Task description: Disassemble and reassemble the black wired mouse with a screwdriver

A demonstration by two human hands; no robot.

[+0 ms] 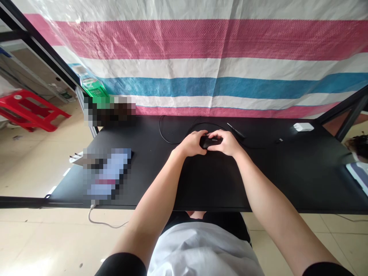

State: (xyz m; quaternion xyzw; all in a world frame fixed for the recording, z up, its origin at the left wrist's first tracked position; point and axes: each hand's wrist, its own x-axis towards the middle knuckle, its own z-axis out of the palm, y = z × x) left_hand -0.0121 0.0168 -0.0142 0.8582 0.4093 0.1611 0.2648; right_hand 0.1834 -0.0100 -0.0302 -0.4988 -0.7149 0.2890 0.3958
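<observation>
Black device (211, 142), long axis running left-right, is gripped by half-curled left hand (192, 143) and right hand (229, 142); bench (212, 184) spreads wide either side, front edge well apart

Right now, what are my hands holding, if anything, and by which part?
Your left hand and right hand hold a small black object, possibly a mouse, by its opposite ends.

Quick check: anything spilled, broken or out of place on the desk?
No spill or damage shows. The oddest item is a small dark piece lying alone near the white adapter, too small to identify. The black cable lies loosely looped beyond the left hand, slightly untidy. Pixelated areas at left I can't judge.
</observation>
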